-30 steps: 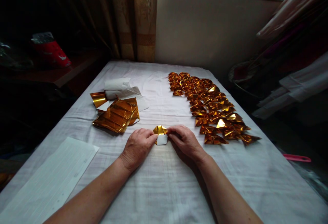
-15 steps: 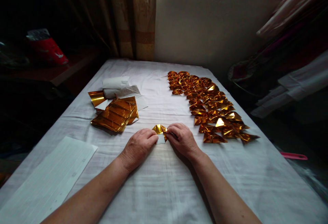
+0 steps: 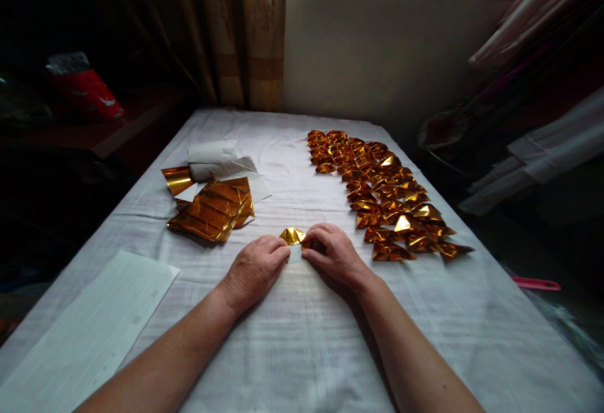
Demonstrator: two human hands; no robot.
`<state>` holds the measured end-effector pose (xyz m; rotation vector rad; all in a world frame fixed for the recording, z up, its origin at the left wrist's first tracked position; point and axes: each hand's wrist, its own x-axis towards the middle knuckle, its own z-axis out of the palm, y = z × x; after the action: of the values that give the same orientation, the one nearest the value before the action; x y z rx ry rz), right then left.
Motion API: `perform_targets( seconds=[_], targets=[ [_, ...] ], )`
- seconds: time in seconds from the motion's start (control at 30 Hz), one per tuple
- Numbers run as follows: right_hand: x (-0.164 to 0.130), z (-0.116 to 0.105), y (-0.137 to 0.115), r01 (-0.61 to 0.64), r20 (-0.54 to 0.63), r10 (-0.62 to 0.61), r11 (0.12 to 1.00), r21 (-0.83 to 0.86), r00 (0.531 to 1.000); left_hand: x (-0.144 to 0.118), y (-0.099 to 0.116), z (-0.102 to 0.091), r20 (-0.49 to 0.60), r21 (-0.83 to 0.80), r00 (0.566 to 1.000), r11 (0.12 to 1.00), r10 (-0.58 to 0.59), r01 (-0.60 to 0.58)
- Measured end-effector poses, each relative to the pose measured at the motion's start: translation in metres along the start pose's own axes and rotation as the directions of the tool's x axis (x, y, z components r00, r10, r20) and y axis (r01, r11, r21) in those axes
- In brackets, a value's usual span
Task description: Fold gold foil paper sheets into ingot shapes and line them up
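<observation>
A small gold foil paper piece point(image 3: 292, 235) lies on the white cloth-covered table point(image 3: 302, 337) between my hands. My left hand point(image 3: 255, 270) presses its fingertips on the piece's left edge. My right hand point(image 3: 333, 252) pinches and folds its right side, and its fingers cover part of the foil. Only the gold top of the piece shows; its white underside is hidden by my fingers.
Several folded gold pieces point(image 3: 382, 196) lie in rows at the right. A stack of flat gold foil sheets point(image 3: 214, 208) and a white paper roll point(image 3: 212, 152) sit at the left. A white lined sheet point(image 3: 89, 331) lies near left. A wall stands beyond the table.
My hands have closed in on the gold piece. The white flap visible a second ago is now folded under or covered, leaving only the gold top in view.
</observation>
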<state>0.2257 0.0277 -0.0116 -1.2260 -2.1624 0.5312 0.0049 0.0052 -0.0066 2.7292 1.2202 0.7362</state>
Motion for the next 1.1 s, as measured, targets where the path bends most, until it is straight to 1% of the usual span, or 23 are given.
perform_targets(
  seconds=[0.17, 0.33, 0.53, 0.63, 0.73, 0.83, 0.93, 1.1],
  targets=[
    [-0.001, 0.004, 0.006, 0.034, -0.047, -0.033, 0.999, 0.036, 0.998, 0.000, 0.000, -0.001, 0.016, -0.021, 1.000, 1.000, -0.008, 0.009],
    [-0.001, 0.009, 0.009, -0.004, -0.111, 0.004, 1.000, 0.007, 0.994, 0.001, -0.003, -0.006, 0.046, -0.073, 0.999, 0.997, -0.009, 0.013],
    [-0.001, 0.010, 0.007, 0.012, -0.118, -0.011, 1.000, 0.007, 0.993, 0.002, -0.009, -0.010, 0.083, -0.159, 0.996, 0.987, -0.018, 0.031],
    [-0.003, 0.007, 0.005, 0.036, -0.094, -0.034, 0.999, 0.018, 0.995, 0.003, -0.010, -0.009, 0.092, -0.173, 0.995, 0.984, -0.033, 0.049],
    [-0.006, 0.001, 0.002, 0.074, -0.040, -0.073, 0.997, 0.023, 0.997, 0.002, -0.011, -0.009, 0.108, -0.165, 0.993, 0.985, -0.038, 0.056],
    [-0.008, -0.005, -0.001, 0.096, 0.010, -0.096, 0.995, 0.003, 0.995, 0.003, -0.014, -0.010, 0.117, -0.164, 0.993, 0.986, 0.001, 0.018],
    [-0.008, -0.008, -0.002, 0.105, 0.036, -0.104, 0.994, -0.021, 0.994, 0.004, -0.017, -0.012, 0.130, -0.189, 0.991, 0.982, 0.041, -0.016],
    [-0.007, -0.006, -0.001, 0.112, 0.047, -0.110, 0.993, -0.047, 0.993, 0.004, -0.018, -0.012, 0.114, -0.191, 0.993, 0.981, 0.043, -0.020]
  ],
)
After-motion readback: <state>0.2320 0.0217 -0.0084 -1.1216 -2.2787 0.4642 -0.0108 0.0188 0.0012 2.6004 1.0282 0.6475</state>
